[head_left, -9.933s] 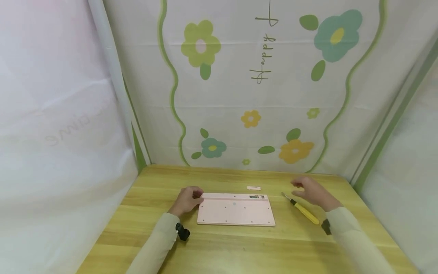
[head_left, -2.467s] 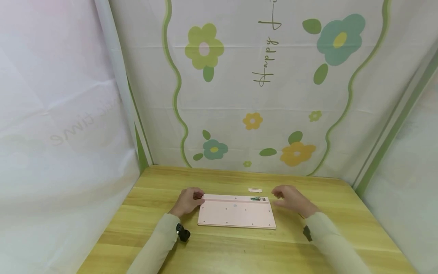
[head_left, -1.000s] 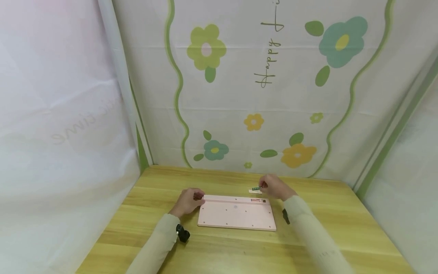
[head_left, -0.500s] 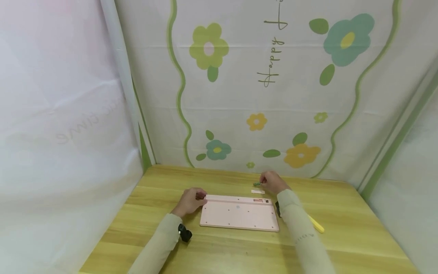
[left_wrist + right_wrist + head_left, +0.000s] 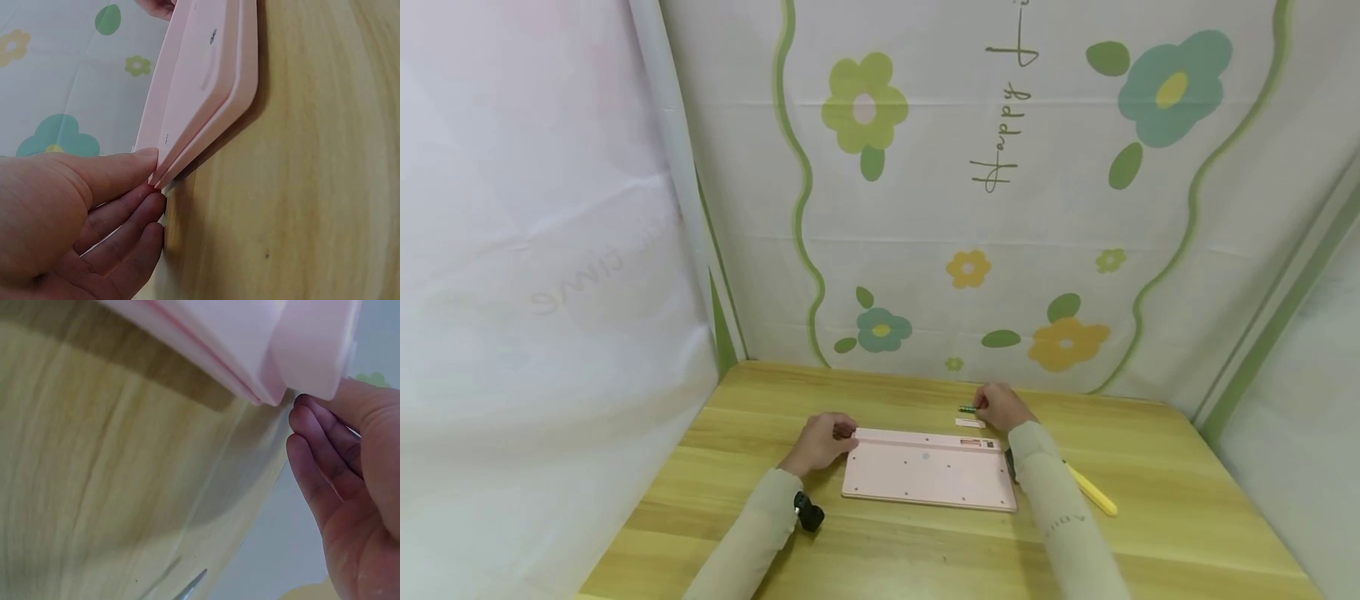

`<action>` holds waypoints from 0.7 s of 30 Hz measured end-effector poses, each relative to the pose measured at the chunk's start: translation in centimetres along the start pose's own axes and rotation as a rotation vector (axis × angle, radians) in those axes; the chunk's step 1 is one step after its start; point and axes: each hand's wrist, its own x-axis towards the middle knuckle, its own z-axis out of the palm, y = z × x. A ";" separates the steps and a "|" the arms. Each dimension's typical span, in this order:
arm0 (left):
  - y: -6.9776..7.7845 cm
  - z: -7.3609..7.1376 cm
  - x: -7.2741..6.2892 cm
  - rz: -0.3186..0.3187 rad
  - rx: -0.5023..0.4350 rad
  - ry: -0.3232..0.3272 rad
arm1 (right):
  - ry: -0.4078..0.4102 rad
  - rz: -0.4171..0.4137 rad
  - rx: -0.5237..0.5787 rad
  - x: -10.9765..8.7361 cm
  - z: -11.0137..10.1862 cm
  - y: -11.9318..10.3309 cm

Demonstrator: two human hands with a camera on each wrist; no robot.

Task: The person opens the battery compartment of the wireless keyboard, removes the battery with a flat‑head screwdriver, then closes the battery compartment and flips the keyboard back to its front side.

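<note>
A pink keyboard (image 5: 928,472) lies underside up on the wooden table, with screws and an uncovered battery compartment (image 5: 972,442) at its far right. My left hand (image 5: 817,443) grips its far left corner, thumb on top and fingers at the edge, as the left wrist view shows. Beyond the far edge, my right hand (image 5: 1002,406) pinches a small green battery (image 5: 967,409), close to the tabletop. Just in front of that battery lies the small pale battery cover (image 5: 970,422). In the right wrist view the keyboard's corner (image 5: 219,337) hides the fingertips and battery.
A screwdriver with a yellow handle (image 5: 1093,490) lies right of the keyboard, partly under my right forearm; its metal tip (image 5: 190,586) shows in the right wrist view. White curtains with printed flowers (image 5: 880,208) stand behind the table and at both sides.
My right hand has come from above the screwdriver to the keyboard, taken the green battery out of its compartment and carried it past the cover, lowering it slightly. My left hand keeps its grip.
</note>
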 end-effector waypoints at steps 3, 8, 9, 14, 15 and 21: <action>0.1 0.0 0.0 0.001 0.005 0.003 | 0.010 -0.005 0.014 0.0 0.1 0.2; 0.0 0.1 -0.1 -0.006 0.020 0.003 | 0.008 -0.008 0.030 -0.6 0.2 0.4; -0.1 0.1 -0.1 -0.003 0.023 0.002 | 0.011 -0.011 0.022 -0.7 0.1 0.4; 0.0 0.2 -0.1 -0.022 0.014 0.013 | 0.044 -0.048 -0.006 -1.6 -0.9 0.0; 0.0 0.1 -0.1 -0.030 0.013 0.016 | 0.047 -0.058 -0.006 -1.7 -1.2 -0.2; 0.0 0.2 0.1 -0.044 0.030 0.014 | 0.033 -0.145 -0.021 -2.3 -1.7 -0.3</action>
